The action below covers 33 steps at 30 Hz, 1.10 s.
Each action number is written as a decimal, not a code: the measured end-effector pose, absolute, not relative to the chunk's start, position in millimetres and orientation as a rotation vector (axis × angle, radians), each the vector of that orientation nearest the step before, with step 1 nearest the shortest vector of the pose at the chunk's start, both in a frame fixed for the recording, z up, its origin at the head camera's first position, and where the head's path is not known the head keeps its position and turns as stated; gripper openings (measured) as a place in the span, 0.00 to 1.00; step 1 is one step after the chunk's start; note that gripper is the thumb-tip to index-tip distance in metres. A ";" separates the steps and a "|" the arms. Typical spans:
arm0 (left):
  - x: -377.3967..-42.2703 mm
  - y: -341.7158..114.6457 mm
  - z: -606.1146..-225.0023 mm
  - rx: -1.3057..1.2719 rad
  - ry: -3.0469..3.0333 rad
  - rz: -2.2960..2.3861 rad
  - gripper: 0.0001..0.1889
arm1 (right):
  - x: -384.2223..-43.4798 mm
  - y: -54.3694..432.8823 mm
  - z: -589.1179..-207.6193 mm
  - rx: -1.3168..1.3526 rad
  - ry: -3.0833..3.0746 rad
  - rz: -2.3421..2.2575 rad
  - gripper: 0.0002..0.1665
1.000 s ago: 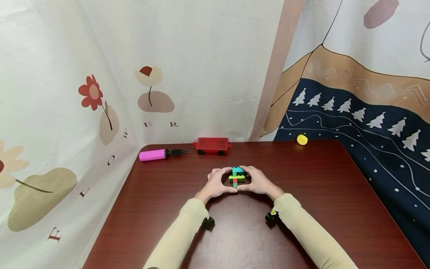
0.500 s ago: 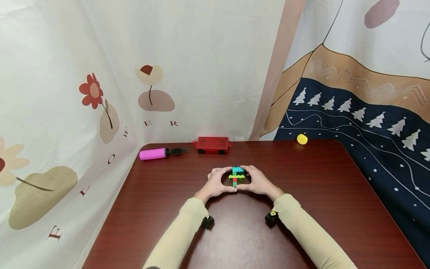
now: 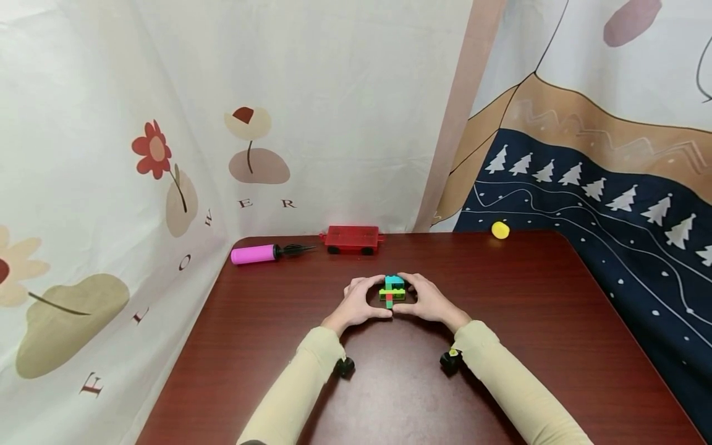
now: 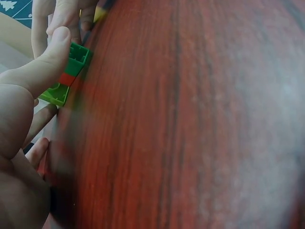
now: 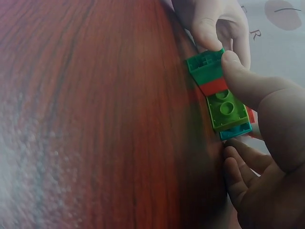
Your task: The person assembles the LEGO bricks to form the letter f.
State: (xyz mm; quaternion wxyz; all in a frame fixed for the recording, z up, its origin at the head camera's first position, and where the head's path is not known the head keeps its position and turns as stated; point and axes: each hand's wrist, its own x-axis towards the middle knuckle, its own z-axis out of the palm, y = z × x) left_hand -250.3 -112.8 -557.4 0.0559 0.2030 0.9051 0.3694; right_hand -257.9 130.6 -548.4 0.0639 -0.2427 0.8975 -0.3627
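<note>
Between my two hands is a small model of toy building bricks (image 3: pixel 392 295), in turquoise, lime green, red and dark green. My left hand (image 3: pixel 358 303) holds it from the left and my right hand (image 3: pixel 431 301) from the right, both with bent fingers. In the right wrist view both thumbs meet at the dark green brick (image 5: pixel 206 69), while the lime brick (image 5: pixel 228 112) shows hollow underneath. From the left wrist, the dark green end (image 4: pixel 77 59) shows past my thumb (image 4: pixel 52 57). Most fingertips at the turquoise end are hidden.
A red toy wagon (image 3: pixel 351 240) with black wheels stands at the table's back edge. Left of it lies a pink hand pump (image 3: pixel 253 254) with a black nozzle. A yellow round thing (image 3: pixel 500 230) sits at the back right. Printed curtains (image 3: pixel 345 123) hang behind the brown table (image 3: pixel 278 321).
</note>
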 end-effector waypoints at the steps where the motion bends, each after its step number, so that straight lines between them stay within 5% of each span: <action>1: -250.4 -113.1 -557.4 0.618 2.743 1.121 0.47 | -258.3 131.2 -548.1 -0.735 2.706 -1.103 0.52; 14: -251.6 -134.3 -550.3 0.622 2.669 1.191 0.51 | -257.7 165.5 -540.8 -0.719 2.731 -1.160 0.48; 33: -251.8 -222.8 -531.8 0.461 2.873 1.155 0.48 | -249.1 249.3 -540.6 -0.559 2.992 -0.960 0.46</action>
